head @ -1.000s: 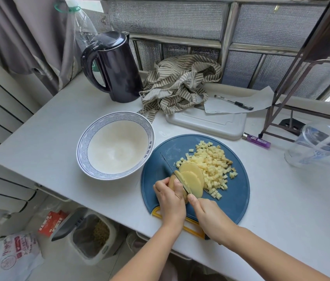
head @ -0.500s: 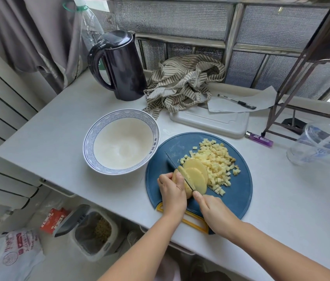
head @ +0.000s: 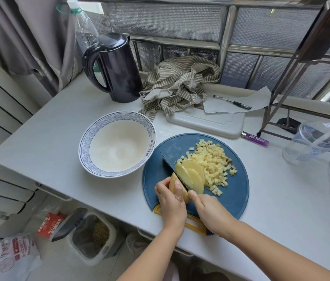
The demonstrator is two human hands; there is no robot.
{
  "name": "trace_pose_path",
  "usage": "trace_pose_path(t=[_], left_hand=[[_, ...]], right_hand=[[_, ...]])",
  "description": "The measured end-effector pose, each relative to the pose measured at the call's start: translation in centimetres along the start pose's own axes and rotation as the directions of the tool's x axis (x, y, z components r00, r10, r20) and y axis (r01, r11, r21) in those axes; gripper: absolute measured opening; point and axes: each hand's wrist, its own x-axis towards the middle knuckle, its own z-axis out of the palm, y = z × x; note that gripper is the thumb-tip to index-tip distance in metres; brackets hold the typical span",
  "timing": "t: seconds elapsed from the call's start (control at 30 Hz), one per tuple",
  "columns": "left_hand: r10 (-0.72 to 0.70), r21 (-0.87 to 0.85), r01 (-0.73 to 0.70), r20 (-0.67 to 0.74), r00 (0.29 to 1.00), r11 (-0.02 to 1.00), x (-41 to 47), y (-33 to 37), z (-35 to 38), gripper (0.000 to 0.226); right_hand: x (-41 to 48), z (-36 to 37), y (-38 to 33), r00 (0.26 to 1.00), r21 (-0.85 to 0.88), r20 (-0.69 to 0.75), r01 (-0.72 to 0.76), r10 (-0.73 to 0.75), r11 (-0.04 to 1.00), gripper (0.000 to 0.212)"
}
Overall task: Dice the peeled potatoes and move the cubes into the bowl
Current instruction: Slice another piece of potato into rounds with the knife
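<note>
One pale grey desk (head: 48, 138) carries the lot. A wide white ceramic bowl w/ blue patterned rim (head: 117, 151) sits just left of the round blue plastic cutting board (head: 239, 185), nothing in it. On the board there's a heap of small yellow potato cubes (head: 212, 161), w/ approx. three flat potato slices (head: 194, 173) leaning against it. The left hand (head: 172, 201) grips the leftover peeled potato stub (head: 173, 180). The right hand (head: 210, 211) is wrapped round the dark-bladed knife (head: 170, 163). Vs. a sec ago hardly anything has shifted: the blade is at the same cut and the slices are the same. It's mid-slicing, I'd say, so dicing and transfer are both pending.
</note>
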Motion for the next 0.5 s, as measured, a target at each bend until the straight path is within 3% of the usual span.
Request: trace_pose_path(t=[0.1, 0.33, 0.5], left_hand=[[-0.02, -0.011, 0.02, -0.003, 1.0, 1.0, -0.1, 0.0, -0.1, 0.026], [-0.038, -0.007, 0.038, -0.077, 0.996, 0.999, 0.3, 0.4, 0.4, 0.018], [-0.081, -0.029, 0.079, -0.099, 0.992, 0.996, 0.4, 0.7, 0.6, 0.017]], right_hand=[[-0.3, -0.3, -0.1, 1.0, 0.076, 0.001, -0.014, 0.014, 0.997, 0.064], [-2.2, -1.7, 0.5, 0.998, 0.304, -0.023, -0.051, 0.061, 0.951, 0.053], [-3.5, -2.9, 0.8, 1.0, 0.305, 0.0, -0.017, 0.018, 0.952, 0.052]])
